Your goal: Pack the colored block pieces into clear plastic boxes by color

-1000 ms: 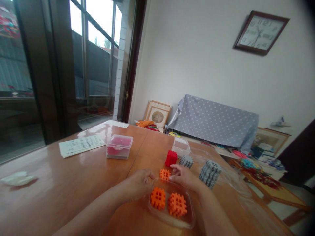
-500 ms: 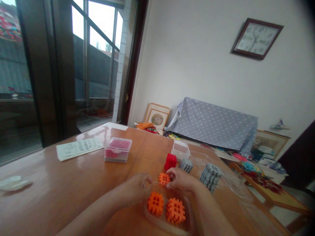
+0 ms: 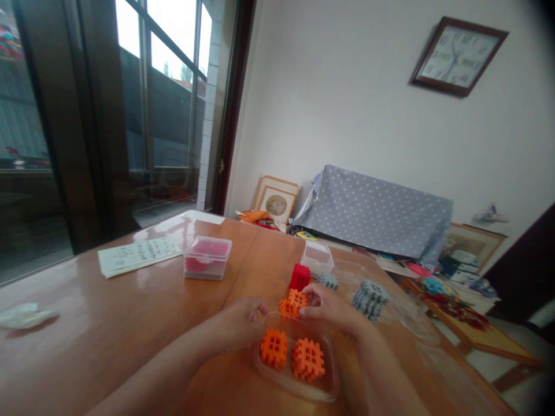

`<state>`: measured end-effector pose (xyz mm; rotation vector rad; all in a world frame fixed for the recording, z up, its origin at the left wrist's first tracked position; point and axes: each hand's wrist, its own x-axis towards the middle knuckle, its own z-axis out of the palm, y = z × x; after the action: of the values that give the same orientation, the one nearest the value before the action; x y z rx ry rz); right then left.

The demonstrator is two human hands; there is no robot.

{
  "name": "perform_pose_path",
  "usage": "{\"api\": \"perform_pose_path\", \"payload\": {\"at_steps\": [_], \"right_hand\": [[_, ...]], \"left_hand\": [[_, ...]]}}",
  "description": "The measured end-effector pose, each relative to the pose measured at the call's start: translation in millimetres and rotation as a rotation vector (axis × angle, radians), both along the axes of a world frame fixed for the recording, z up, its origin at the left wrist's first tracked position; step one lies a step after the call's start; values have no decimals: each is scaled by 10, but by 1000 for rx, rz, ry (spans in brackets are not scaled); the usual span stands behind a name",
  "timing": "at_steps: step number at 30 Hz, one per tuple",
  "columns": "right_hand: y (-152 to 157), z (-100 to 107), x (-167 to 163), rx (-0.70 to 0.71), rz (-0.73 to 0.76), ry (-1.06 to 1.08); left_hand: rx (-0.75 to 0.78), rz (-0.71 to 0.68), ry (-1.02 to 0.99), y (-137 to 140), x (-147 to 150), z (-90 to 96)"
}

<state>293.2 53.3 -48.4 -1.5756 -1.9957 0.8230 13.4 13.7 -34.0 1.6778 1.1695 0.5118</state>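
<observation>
The right hand point(image 3: 325, 306) is drawn into a pinch, thumb and fingers on the right-hand edge of a small orange square point(image 3: 299, 298). That square sits tilted just above and against another orange piece point(image 3: 286, 310) near the middle of the bench point(image 3: 151, 323), beyond the far rim of a clear tub point(image 3: 299, 394). The left hand point(image 3: 243, 323) is half curled at the tub's far left corner, with a gap between thumb and forefinger; whether it grips the rim I cannot tell.

Inside the tub are two more orange stacks, one on the left point(image 3: 274, 348) and one on the right point(image 3: 308, 359). A red stack point(image 3: 300, 277) stands just past the pinched square, with a small grey stack point(image 3: 328, 281) beside it and a taller grey stack point(image 3: 368, 300) off to the right.

The squares look like light, stiff plastic, unlikely to bend or break in ordinary handling. Their notched edges should give fingertips a good bite, so two opposite edges seem the best hold. The tub's wall looks thin and smooth, probably slippery and easily nudged
</observation>
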Motion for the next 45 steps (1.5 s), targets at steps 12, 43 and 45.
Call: {"api": "perform_pose_path", "payload": {"at_steps": [12, 43, 45], "right_hand": [[-967, 414, 77, 86, 130, -161], [-1038, 157, 145, 63, 29, -150], [-993, 164, 172, 124, 30, -101]], "left_hand": [[23, -21, 9, 51, -18, -109], [35, -37, 24, 38, -29, -65], [39, -36, 36, 36, -35, -62]]}}
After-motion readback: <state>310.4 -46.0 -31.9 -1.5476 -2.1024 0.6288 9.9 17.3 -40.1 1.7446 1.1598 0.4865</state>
